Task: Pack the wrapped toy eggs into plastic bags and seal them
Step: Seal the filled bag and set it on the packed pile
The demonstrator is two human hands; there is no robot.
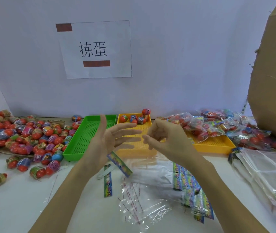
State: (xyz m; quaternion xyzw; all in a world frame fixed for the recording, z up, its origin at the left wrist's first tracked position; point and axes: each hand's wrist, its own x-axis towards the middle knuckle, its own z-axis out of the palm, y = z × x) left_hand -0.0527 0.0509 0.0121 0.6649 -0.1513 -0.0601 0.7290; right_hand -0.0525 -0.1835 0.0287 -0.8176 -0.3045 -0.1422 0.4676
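Nearest, at six o'clock on the white worktop [16, 207], lies a scatter of clear plastic bags [144, 195] with colourful printed header strips [108, 184], some crumpled, some flat. At four o'clock a neat stack of unused bags [259, 170] rests near the worktop's right edge.

Above that scatter both hands are raised off the surface. The left hand [107, 140] is held palm inward with its fingers [127, 128] straight and spread apart, holding nothing. The right hand [164, 137] faces it, very near, its fingers [150, 132] loosely curled; whether they pinch a bit of clear film I cannot tell.

Beyond the hands, at twelve o'clock, a green tray [76, 145] stands beside a yellow tray [129, 152], and the yellow one has a few wrapped toy eggs [134, 118] in its far corner. A second yellow tray [216, 145] at two o'clock carries filled bags of eggs [199, 126], with more heaped past it. At ten o'clock a big loose pile of eggs [24, 135] spreads over the worktop.

Farthest back, a paper sign [97, 49] is taped to the white wall, and a cardboard box [275, 73] rises at three o'clock.
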